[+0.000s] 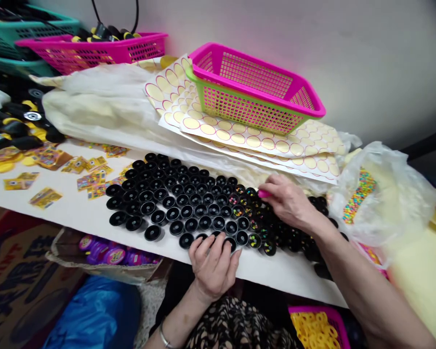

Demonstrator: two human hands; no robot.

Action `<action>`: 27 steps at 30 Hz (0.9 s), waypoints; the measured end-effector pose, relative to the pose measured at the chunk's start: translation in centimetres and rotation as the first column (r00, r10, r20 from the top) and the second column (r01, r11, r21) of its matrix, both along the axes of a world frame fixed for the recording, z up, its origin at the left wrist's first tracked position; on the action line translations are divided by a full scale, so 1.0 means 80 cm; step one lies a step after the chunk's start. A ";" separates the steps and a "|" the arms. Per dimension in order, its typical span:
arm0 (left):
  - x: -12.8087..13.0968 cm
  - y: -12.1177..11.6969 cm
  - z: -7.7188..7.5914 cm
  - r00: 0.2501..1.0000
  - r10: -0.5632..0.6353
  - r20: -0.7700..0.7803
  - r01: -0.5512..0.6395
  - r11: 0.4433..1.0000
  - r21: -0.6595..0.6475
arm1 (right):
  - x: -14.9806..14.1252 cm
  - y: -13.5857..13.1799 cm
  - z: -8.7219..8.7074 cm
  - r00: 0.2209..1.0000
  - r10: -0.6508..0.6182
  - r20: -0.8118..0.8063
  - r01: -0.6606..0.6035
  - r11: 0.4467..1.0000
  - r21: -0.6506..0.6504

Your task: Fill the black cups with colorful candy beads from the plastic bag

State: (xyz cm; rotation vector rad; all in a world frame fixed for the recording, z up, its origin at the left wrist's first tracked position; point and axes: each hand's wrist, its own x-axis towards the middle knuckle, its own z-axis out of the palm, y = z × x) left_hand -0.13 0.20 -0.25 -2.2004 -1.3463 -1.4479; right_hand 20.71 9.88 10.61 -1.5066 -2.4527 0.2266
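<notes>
Many small black cups (182,199) stand upright, packed together on the white table. Those on the left look hollow, while several toward the right hold small colourful candy beads (255,240). My left hand (214,266) rests at the front edge of the group, fingers apart, with its fingertips on the nearest cups. Above the filled cups, my right hand (287,201) is closed on a small pink piece (264,193), possibly a scoop; the fingers hide most of it. A clear plastic bag (385,194) with more colourful beads lies right of my right forearm.
Behind the cups, a pink basket (254,87) nested in a green one sits on sticker sheets (236,138). Yellow packets (45,198) and black-and-yellow parts (14,128) lie left. Below the table are a box of purple containers (114,254) and a basket of yellow rings (314,329).
</notes>
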 end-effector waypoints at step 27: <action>0.000 0.026 0.004 0.990 0.008 -0.138 0.022 0.977 0.211 | 0.256 -0.091 -0.080 0.260 -0.593 -0.762 0.665 0.682 -0.304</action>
